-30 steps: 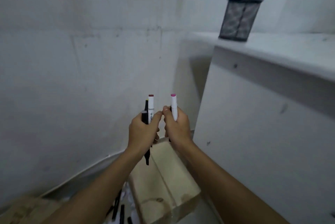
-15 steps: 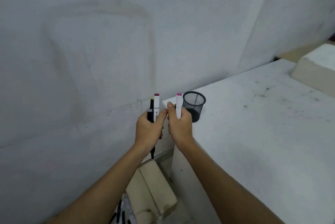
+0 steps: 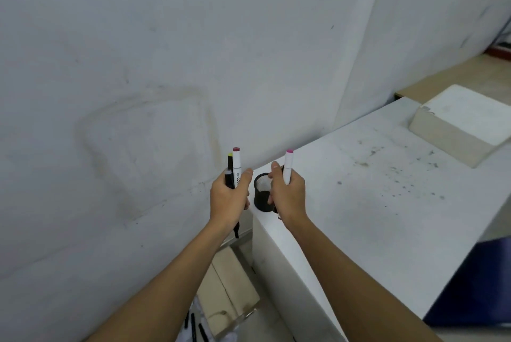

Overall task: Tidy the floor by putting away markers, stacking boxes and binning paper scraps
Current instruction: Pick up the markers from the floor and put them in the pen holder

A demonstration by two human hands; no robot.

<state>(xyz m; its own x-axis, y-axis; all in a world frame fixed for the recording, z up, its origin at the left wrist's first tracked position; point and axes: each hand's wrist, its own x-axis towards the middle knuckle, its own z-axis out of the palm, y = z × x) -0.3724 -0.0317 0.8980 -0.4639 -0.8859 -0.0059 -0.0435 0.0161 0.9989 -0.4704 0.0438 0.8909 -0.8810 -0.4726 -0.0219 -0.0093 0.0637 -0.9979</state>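
White markers (image 3: 235,168) stood clenched in the left hand (image 3: 228,198); the right hand (image 3: 287,195) gripped a pink-capped marker (image 3: 287,166) beside the black mesh cup (image 3: 262,192) on the table (image 3: 373,203).

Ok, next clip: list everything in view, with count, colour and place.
markers in left hand: three, one white and two black, upright
marker in right hand: one, white, pink cap
mesh cup: one, black, counter corner
counter: one, white, right
white block: one, far right on counter
cardboard box: one, tan, floor below
floor markers: several, black, beside box
left hand: gripping markers
right hand: gripping one marker
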